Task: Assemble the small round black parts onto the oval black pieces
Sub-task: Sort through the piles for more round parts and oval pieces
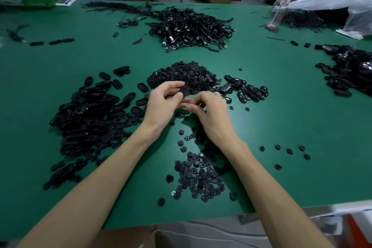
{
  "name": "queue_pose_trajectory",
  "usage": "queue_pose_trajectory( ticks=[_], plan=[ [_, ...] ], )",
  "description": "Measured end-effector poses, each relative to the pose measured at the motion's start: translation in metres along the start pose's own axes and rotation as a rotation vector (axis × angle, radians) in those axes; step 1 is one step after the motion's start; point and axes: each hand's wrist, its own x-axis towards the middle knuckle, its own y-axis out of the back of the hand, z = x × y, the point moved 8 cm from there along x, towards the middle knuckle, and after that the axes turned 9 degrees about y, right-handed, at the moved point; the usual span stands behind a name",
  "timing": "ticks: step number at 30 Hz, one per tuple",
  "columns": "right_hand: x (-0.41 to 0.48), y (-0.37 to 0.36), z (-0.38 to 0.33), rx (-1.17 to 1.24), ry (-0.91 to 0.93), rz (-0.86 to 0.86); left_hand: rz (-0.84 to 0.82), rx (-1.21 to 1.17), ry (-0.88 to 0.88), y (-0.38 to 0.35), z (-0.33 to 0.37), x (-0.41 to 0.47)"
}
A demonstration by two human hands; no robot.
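Small round black plastic parts (pixel 198 175) lie nearest on the green table (pixel 281 127). My left hand (pixel 161 104) pinches an oval black piece (pixel 184 91); my right hand (pixel 209 110) curls beside it, contents hidden. Next, I reckon: align and press.

Glossy blk plastic: oval pieces (pixel 84 110); matt: round parts (pixel 198 175) (table (pixel 60 56) smooth, matt green).

Oval pieces (pixel 86 115) are crowding the left, round parts (pixel 181 75) are heaping straight ahead; bare table (pixel 281 123) is lying open to the right.
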Motion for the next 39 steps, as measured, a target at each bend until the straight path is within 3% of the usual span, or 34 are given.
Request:
queue_pose_trajectory(
  ticks=[6, 14, 39],
  plan=[
    [-0.006, 0.017, 0.010, 0.293, -0.105, 0.168, -0.055, 0.028, -0.021, -0.006, 0.003, -0.006],
    [-0.008, 0.019, 0.015, 0.301, -0.153, 0.178, -0.123, -0.019, -0.019, -0.009, 0.000, -0.006],
    [-0.009, 0.016, 0.020, 0.499, -0.165, 0.206, -0.114, 0.089, -0.124, -0.012, 0.008, -0.013]
  ],
)
